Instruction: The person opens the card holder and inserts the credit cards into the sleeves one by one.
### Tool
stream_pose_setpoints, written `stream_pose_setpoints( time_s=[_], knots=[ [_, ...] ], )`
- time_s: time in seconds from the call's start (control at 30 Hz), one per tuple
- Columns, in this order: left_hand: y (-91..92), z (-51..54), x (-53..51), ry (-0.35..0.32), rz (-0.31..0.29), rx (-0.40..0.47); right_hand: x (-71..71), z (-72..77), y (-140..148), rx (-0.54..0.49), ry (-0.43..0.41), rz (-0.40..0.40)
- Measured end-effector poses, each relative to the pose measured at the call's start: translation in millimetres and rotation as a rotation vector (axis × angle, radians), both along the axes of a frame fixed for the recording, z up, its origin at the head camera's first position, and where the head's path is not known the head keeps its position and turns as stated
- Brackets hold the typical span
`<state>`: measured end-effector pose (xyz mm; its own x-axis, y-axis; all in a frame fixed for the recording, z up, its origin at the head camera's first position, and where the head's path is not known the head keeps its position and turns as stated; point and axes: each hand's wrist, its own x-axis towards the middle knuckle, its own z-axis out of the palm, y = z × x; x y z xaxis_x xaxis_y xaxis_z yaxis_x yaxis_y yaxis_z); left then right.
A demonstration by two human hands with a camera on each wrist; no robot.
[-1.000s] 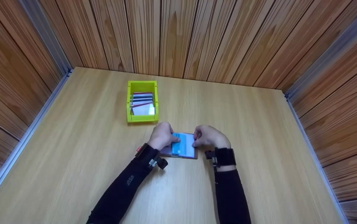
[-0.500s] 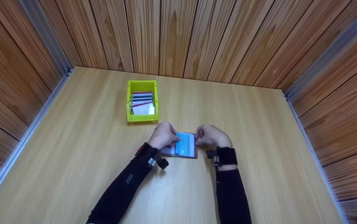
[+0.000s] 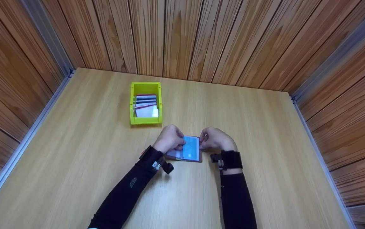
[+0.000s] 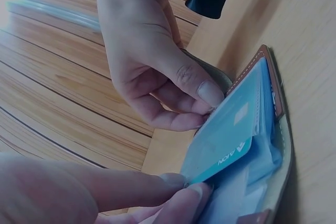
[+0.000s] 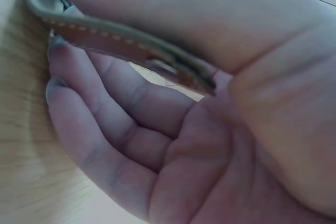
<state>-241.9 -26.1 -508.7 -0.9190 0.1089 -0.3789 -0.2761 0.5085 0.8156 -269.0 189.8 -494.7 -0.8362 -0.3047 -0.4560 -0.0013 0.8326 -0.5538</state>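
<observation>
A brown leather card holder (image 4: 273, 80) with clear plastic sleeves lies opened out on the table. My left hand (image 3: 169, 140) pinches one end of a light blue card (image 3: 190, 148) between thumb and fingers. In the left wrist view, most of that card lies at the clear sleeve, its near end still between my fingertips (image 4: 193, 192). My right hand (image 3: 216, 139) pinches the holder's right edge. A stitched leather strap (image 5: 121, 40) with a snap runs between the thumb and fingers of this hand in the right wrist view.
A yellow-green bin (image 3: 146, 121) with several cards (image 3: 147, 111) standing in it is behind my left hand. Wooden plank walls (image 3: 182, 41) enclose the wooden table (image 3: 284, 165) at the back and sides.
The blue card has shifted right over the holder, and my left hand has moved slightly right with it. My right hand has stayed nearly in place at the holder's edge.
</observation>
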Motion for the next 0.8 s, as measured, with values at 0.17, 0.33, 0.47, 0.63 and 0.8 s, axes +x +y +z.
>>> stream_pose_setpoints(
  time_s=[0.17, 0.33, 0.47, 0.63, 0.8],
  knots=[
    [5.0, 2.0, -3.2, 0.003, -0.008, -0.01, -0.6, 2.4, 4, -0.002, -0.011, -0.02],
    [6.2, 7.0, -6.6, 0.021, -0.059, -0.061, -0.9, 3.6, 10, -0.019, -0.037, -0.033],
    [-7.3, 15.6, -15.5, 0.089, -0.113, -0.079, -1.2, 4.6, 13, -0.023, -0.031, -0.043],
    [-50.5, 26.7, -36.3, 0.373, -0.009, -0.113, 0.0, 2.7, 9, -0.036, -0.015, -0.042],
    [-87.4, 20.9, -51.9, 0.662, 0.182, -0.341, 3.9, -0.8, 4, -0.053, -0.028, -0.044]
  ],
)
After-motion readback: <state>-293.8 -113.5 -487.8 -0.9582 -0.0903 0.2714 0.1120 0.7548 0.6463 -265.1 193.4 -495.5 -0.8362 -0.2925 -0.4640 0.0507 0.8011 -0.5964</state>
